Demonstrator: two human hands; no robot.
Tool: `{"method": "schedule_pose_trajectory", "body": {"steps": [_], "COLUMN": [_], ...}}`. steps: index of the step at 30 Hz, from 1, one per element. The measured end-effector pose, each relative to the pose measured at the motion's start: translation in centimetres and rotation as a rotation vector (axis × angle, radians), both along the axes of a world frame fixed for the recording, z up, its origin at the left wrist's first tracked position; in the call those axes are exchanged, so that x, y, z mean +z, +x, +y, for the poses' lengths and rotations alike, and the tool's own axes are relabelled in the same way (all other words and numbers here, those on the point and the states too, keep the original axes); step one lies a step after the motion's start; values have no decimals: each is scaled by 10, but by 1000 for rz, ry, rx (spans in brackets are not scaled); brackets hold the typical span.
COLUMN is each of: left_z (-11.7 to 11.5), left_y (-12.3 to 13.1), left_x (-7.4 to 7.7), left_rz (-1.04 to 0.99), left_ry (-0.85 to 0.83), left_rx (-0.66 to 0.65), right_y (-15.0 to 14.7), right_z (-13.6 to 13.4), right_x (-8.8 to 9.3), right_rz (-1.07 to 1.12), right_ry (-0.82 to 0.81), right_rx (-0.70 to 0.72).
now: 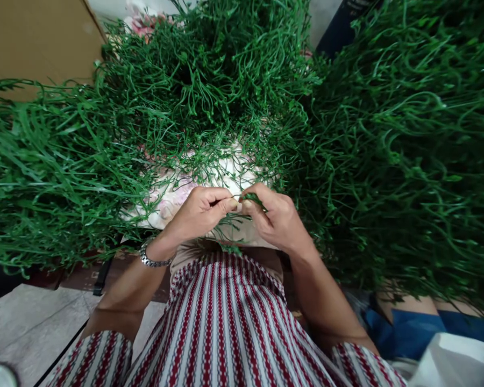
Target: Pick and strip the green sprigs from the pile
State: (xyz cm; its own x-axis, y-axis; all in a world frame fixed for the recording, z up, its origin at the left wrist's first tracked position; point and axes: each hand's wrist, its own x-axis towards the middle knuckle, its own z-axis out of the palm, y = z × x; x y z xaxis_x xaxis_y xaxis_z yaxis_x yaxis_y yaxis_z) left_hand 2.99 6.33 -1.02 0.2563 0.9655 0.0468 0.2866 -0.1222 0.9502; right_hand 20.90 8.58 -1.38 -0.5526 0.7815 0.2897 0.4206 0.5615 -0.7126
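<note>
My left hand, with a metal watch at its wrist, is closed in a pinch, thumb against forefinger. Its fingertips nearly meet those of my right hand, which is closed on a thin green stem. What the left fingertips hold is too small to make out. A few loose stems hang just below the hands, over my lap. Beyond them, a floral cloth shows under scattered stems. Large heaps of green stems lie at the left, the back and the right.
A brown board stands at the back left. At the back right leans a dark blue object. Near the lower right are a white bag and blue-and-tan material. Pale floor tiles show at the lower left.
</note>
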Motion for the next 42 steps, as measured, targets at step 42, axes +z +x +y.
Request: {"method": "schedule_pose_trajectory", "body": {"steps": [42], "left_z": [22], "left_y": [26], "left_x": [-14], "left_rz": [-509], "left_ry": [-71], "left_rx": [399], "right_y": [-17], "right_z": [-7], "right_x": [-24], "right_rz": [-150], "right_ry": [171], "right_rx": [36]}}
